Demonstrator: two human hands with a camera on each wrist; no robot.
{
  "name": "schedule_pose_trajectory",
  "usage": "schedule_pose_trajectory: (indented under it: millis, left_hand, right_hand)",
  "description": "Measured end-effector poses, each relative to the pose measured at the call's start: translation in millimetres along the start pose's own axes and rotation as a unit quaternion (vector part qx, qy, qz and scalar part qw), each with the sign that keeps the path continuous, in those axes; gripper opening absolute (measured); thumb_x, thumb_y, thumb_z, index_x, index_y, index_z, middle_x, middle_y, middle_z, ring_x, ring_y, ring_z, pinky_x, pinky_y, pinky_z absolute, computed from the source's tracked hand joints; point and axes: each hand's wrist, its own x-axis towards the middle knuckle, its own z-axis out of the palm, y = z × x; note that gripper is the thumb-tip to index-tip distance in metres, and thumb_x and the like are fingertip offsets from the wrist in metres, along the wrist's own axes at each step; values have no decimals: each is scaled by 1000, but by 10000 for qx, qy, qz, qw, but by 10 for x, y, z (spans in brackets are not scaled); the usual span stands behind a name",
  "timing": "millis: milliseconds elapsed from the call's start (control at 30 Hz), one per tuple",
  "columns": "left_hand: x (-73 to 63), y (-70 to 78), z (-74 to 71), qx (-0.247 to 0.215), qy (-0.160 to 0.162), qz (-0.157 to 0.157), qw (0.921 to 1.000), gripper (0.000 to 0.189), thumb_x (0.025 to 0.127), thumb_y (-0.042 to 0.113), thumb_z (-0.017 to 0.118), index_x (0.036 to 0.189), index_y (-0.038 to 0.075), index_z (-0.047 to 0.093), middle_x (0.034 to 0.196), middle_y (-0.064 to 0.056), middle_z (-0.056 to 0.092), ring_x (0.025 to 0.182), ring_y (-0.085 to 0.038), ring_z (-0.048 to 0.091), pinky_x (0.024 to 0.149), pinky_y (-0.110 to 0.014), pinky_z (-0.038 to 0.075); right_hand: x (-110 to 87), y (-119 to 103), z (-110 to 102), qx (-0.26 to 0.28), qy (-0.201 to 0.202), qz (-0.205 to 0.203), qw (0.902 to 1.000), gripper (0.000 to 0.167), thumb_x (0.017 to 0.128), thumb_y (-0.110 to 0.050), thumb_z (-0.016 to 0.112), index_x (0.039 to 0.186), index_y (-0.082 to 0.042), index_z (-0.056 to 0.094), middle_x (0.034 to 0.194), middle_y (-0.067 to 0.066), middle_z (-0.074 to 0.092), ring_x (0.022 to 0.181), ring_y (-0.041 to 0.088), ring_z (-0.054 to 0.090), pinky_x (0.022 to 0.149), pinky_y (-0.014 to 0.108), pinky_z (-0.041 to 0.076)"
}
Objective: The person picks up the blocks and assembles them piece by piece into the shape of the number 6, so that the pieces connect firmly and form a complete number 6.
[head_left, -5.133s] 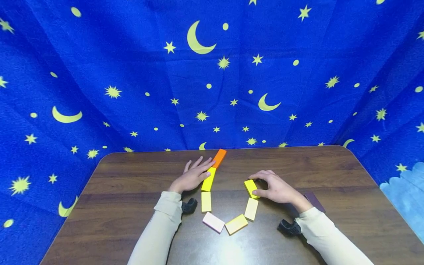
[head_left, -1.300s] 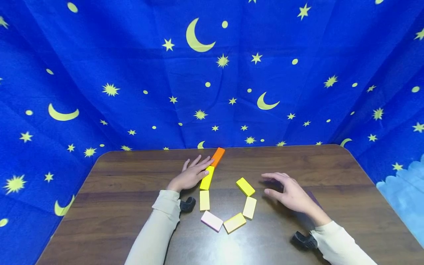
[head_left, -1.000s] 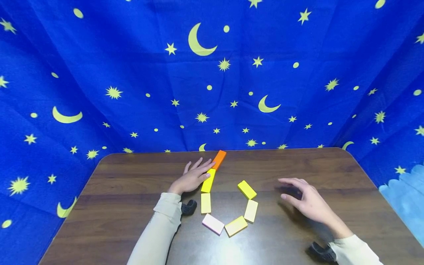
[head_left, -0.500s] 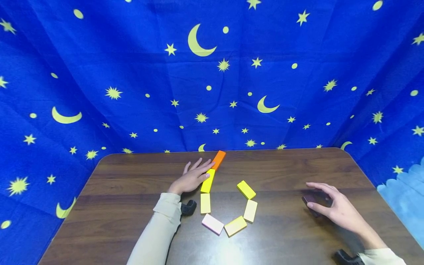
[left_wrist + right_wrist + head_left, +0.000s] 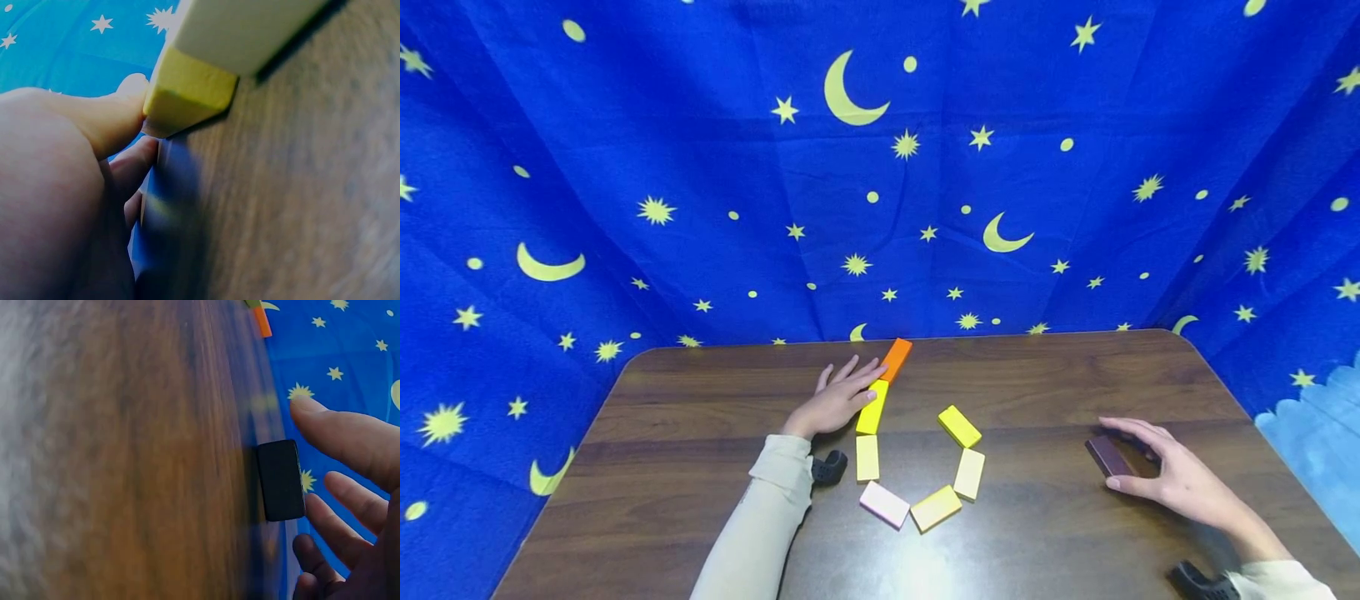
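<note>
My left hand lies with spread, straight fingers beside an orange block and a bright yellow block. Its fingertips are at the orange block, and the thumb meets the yellow block in the left wrist view. On the right side of the table, my right hand is spread around a dark brown block. The right wrist view has that dark block between thumb and fingers, the thumb raised off it and a fingertip near its edge.
A curved row continues on the table with a pale yellow block, a pink block, a yellow-orange-edged block, a cream block and another yellow block. A blue curtain hangs behind the table.
My right hand has let go of the right-hand yellow block, leaving it turned slightly, and has moved right to the dark brown block. My left hand has stayed in place.
</note>
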Motion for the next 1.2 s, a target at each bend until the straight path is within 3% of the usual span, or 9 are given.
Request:
schedule_pose_trajectory:
  millis: [167,400,633,767,1000,1200]
  left_hand:
    - [11,-3,17,-9,-38,29,10000,52,110,36,38,160,25,30,166,3,21,155,-26,3,118,-58,-8]
    - [7,1,6,-19,-122,-30,9999,52,110,37,37,160,27,28,166,3,19,155,-26,1,119,-57,-9]
    - [10,-8,-12,-24,-74,40,10000,52,109,35,39,160,25,30,166,2,20,155,-27,2,118,-58,-9]
    - [0,-2,-14,-36,-51,45,10000,53,109,35,40,160,25,30,166,2,20,155,-27,2,118,-59,-9]
    - [4,-17,-13,-13,-24,13,10000,52,109,36,39,160,26,30,166,2,20,155,-26,2,118,-58,-8]
    - [3,-18,-10,-25,-48,15,10000,53,109,37,39,160,26,29,166,3,20,155,-26,1,118,-58,-9]
  right_hand:
    - [-35,13,-8,-66,-124,-119,9998,78,68,-23,94,137,-14,60,130,-1,59,114,-7,41,85,10,33]
    - [-46,12,-57,-296,-465,-24,9985,81,68,-31,94,140,-20,59,130,3,58,109,-1,44,80,18,40]
    - [-24,47,-21,-301,-366,-546,9974,82,63,-27,97,136,-19,62,127,2,61,118,-5,39,88,10,29]
    - [-7,60,-13,-298,-321,-634,9970,79,63,-24,97,134,-18,63,126,3,62,118,-5,40,90,7,25]
    - [15,61,-3,-316,-261,-622,9972,77,63,-21,96,132,-17,64,125,6,63,117,-6,40,90,5,25]
    - [24,23,-11,-412,-257,-375,9981,74,65,-25,96,132,-20,65,125,5,63,113,-7,41,85,9,30]
